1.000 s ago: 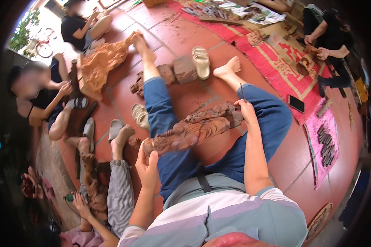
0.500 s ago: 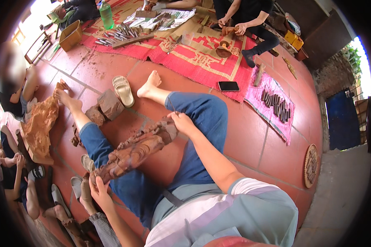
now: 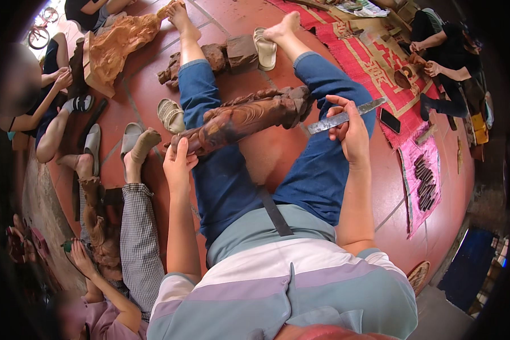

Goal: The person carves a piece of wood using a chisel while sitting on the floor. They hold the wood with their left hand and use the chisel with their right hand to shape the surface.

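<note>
A carved dark brown wood piece (image 3: 238, 122), with curved grooves and a rough knobbly far end, lies slantwise above my thighs. My left hand (image 3: 178, 167) grips its lower left end, thumb on top. Just beyond its other end, my right hand (image 3: 348, 127) holds a flat grey metal tool (image 3: 347, 115), a narrow strip with a slanted tip; its exact kind I cannot make out. The tool is apart from the carving.
Wood blocks (image 3: 242, 54) and a beige sandal (image 3: 265, 50) lie by my feet. To the right are a phone (image 3: 390, 120) and a pink cloth (image 3: 416, 198) with several dark tools. A person's checked trouser leg (image 3: 139, 238) is close on my left; another person works on the red mat (image 3: 374, 62).
My right hand has come off the carving's far end and now shows the flat metal tool. My left hand keeps its end. The view has swung left.
</note>
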Demonstrator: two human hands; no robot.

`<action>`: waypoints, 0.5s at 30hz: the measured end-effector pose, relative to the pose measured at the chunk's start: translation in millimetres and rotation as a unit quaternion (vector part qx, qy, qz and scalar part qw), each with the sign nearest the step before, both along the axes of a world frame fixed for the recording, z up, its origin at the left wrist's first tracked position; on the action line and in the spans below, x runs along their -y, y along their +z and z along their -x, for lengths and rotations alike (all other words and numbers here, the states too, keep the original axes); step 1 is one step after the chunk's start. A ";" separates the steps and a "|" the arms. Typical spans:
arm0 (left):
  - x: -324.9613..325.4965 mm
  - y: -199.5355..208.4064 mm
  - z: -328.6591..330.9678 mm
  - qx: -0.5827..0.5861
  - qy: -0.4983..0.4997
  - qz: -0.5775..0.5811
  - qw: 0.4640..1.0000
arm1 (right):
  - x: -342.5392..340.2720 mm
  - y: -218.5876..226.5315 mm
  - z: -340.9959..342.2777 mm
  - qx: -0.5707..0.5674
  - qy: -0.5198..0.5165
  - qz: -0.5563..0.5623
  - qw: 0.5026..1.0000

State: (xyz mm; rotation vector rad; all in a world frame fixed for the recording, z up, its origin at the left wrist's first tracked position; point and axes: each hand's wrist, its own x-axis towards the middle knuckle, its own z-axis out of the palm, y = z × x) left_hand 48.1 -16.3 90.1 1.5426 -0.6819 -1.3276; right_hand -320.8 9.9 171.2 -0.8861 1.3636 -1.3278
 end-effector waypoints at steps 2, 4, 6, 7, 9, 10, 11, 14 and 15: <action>-1.1 0.7 2.8 -0.007 0.012 -0.016 1.000 | 2.2 7.9 -9.2 0.052 0.003 0.019 0.998; -1.3 -1.1 4.2 -0.022 0.025 -0.016 0.999 | 5.5 8.3 -17.2 0.075 0.027 0.010 0.997; 0.5 -8.4 1.3 -0.015 0.021 0.003 1.000 | 14.9 4.1 -27.9 0.081 0.044 -0.004 0.996; 0.6 -9.3 -1.8 -0.010 0.018 0.012 1.000 | 23.3 3.2 -41.0 0.078 0.050 -0.016 0.996; 1.8 -2.3 -2.4 0.023 -0.024 -0.003 0.999 | 40.5 -11.5 -60.6 0.116 0.084 0.025 0.989; 0.9 3.2 -5.1 0.041 -0.040 -0.010 0.998 | 47.9 -18.6 -72.8 0.136 0.100 0.035 0.985; 4.5 10.1 -4.3 0.035 -0.052 -0.033 0.997 | 55.1 -23.9 -81.8 0.155 0.113 0.047 0.980; 13.3 21.0 -4.6 0.018 -0.075 -0.076 0.994 | 56.5 -27.0 -94.8 0.147 0.121 0.029 0.981; 20.7 18.0 -5.4 0.012 -0.074 -0.071 0.995 | 55.4 -27.5 -95.6 0.140 0.119 0.033 0.982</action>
